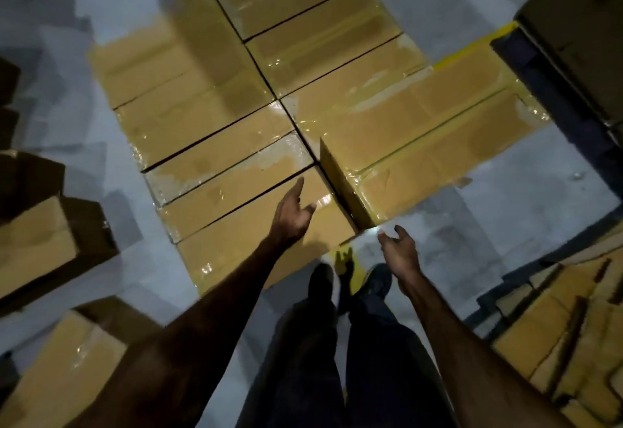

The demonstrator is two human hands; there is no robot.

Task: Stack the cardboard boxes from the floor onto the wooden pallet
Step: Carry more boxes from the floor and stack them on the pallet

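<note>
Several taped cardboard boxes lie packed side by side in a flat stack in front of me; whatever they rest on is hidden beneath them. The nearest box (pixel 256 242) lies under my left hand (pixel 293 213), which hovers above its top with fingers relaxed and holding nothing. A higher box (pixel 418 144) stands just to the right of it, one layer up. My right hand (pixel 399 250) hangs palm up over the floor near that box's front corner, fingers loosely curled and empty.
Loose cardboard boxes (pixel 37 242) stand on the grey floor at the left, another box (pixel 67 370) at the bottom left. Flattened cardboard and wooden slats (pixel 573 343) lie at the lower right. A dark pallet with a box on it (pixel 580 22) fills the upper right. My feet (pixel 350 279) stand on a yellow floor line.
</note>
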